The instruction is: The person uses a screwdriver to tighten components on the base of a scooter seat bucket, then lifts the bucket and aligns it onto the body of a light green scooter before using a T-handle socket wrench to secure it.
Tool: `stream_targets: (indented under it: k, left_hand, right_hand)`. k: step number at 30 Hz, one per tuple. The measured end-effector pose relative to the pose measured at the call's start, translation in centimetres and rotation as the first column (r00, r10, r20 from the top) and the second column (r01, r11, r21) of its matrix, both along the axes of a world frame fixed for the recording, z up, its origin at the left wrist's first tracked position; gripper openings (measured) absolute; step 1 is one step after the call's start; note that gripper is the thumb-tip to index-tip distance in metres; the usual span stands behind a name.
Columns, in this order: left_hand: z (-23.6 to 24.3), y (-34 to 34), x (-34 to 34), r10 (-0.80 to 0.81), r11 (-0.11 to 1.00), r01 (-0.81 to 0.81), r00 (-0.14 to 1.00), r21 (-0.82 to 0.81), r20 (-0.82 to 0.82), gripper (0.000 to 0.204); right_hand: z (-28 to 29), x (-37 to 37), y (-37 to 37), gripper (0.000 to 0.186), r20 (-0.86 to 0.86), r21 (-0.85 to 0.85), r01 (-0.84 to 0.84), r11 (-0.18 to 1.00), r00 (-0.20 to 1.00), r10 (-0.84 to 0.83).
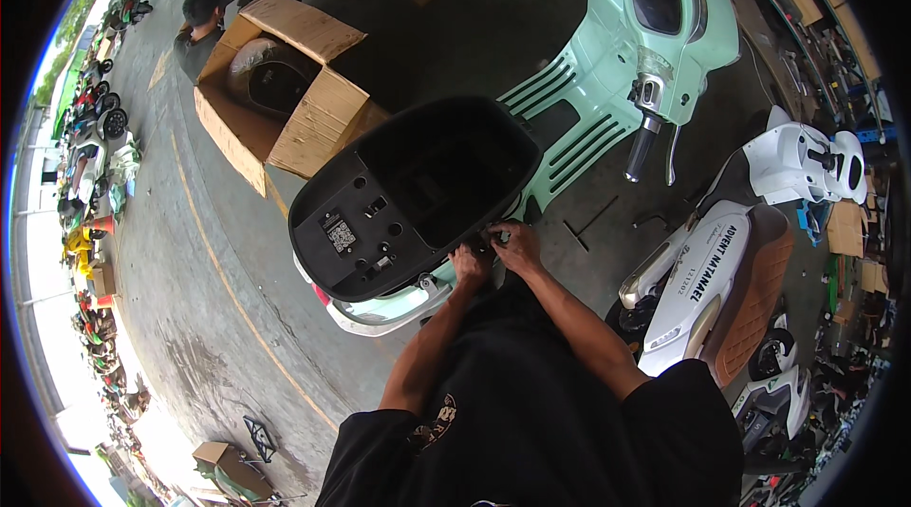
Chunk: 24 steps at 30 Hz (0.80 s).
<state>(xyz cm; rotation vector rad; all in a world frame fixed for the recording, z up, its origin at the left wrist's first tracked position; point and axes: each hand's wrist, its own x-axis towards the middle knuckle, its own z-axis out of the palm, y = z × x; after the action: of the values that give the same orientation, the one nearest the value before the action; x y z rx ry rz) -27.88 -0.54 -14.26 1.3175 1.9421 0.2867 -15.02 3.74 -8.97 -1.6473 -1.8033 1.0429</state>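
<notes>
A mint-green scooter (579, 122) stands before me with a black open storage bucket (337, 201) in its rear body. My left hand (471, 260) is at the bucket's near right side, its fingers bent against the edge. Just right of it, my right hand (513, 247) has thumb and fingers curled together at the same spot, on some small dark part that I cannot make out. Whatever both sets of fingertips grip is mostly hidden. Below the bucket show the pale rear bodywork (384, 317) and a red tail light (320, 291).
An open cardboard box (323, 127) holds a rounded part, with a crouching person (202, 18) behind it. A white scooter (693, 289) with a brown seat lies at right. A T-shaped tool (586, 222) rests on the floor (209, 346). Parked scooters (104, 132) line the left; cluttered shelves the right.
</notes>
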Motion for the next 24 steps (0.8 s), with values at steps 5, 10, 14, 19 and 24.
stream_targets:
  k: [5, 10, 14, 19, 24]
  left_hand:
    - [-1.0, -0.2, 0.0, -0.003, 1.000, 0.004, 1.000, 0.029, -0.025, 0.047]
    - [0.1, 0.2, 0.1, 0.000, 1.000, 0.000, 0.999, 0.010, -0.037, 0.048]
    - [0.9, 0.6, 0.1, 0.030, 1.000, -0.029, 0.999, -0.008, 0.013, 0.046]
    - [0.6, 0.2, 0.2, 0.009, 1.000, -0.009, 1.000, 0.023, -0.007, 0.043]
    - [-0.2, 0.0, -0.3, 0.012, 1.000, -0.012, 1.000, -0.021, 0.002, 0.043]
  right_hand:
    - [0.5, -0.3, 0.2, 0.019, -0.152, -0.017, 0.083, 0.996, 0.985, -0.084]
    - [0.4, -0.3, 0.0, 0.020, 0.155, -0.100, 0.062, 0.993, 0.987, -0.046]
    - [-0.7, -0.1, 0.0, 0.020, 0.126, 0.014, 0.001, 1.000, 0.992, -0.002]
    - [-1.3, 0.3, -0.2, 0.018, 0.055, 0.046, 0.013, 0.999, 0.998, -0.015]
    - [-0.7, -0.2, 0.0, 0.017, 0.004, 0.033, 0.001, 0.999, 1.000, -0.001]
